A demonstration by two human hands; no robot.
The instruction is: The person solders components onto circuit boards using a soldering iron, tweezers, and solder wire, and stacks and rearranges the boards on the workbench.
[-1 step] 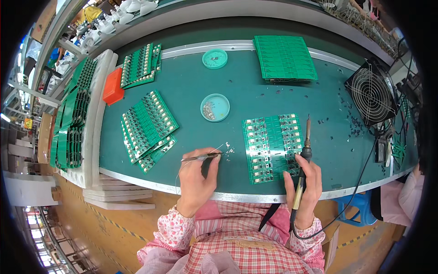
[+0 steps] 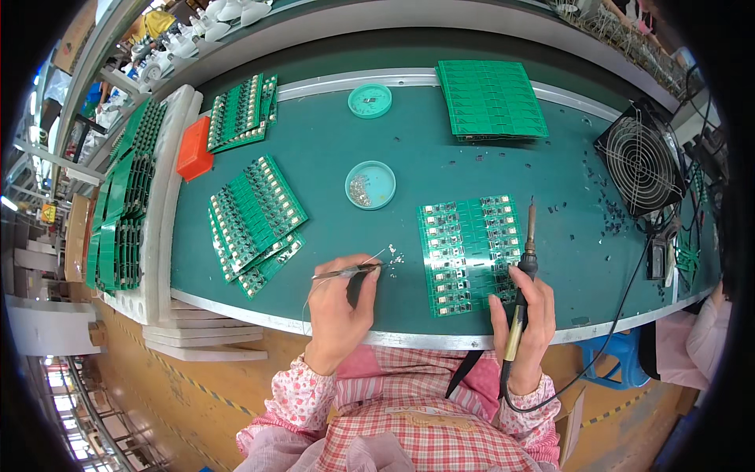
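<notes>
Near dish [image 2: 382,184] contains small silvery parts [image 2: 359,190], far dish [image 2: 384,101] dark pieces [image 2: 370,100]; left hand [image 2: 338,308] grip clenched on tweezers [image 2: 340,273], right hand [image 2: 536,316] grip on soldering iron [image 2: 528,264].

Low and right of centre in the frame, your right hand [image 2: 535,322] covers part of the soldering iron [image 2: 529,264], and together they hide the lower right corner of the circuit panel [image 2: 472,259]. Left of centre, your left hand [image 2: 338,307] hides parts of the tweezers [image 2: 340,273] and the thin wire [image 2: 379,254]. The pale specks [image 2: 395,258] at mid-frame are too small to identify, like the dark bits [image 2: 615,216] farther right. In the upper-right stack [image 2: 491,98], the top board conceals most below it. At the right edge, another person's pink clothing [image 2: 710,338] is cut off, and the blue stool [image 2: 617,363] is partly hidden.
</notes>
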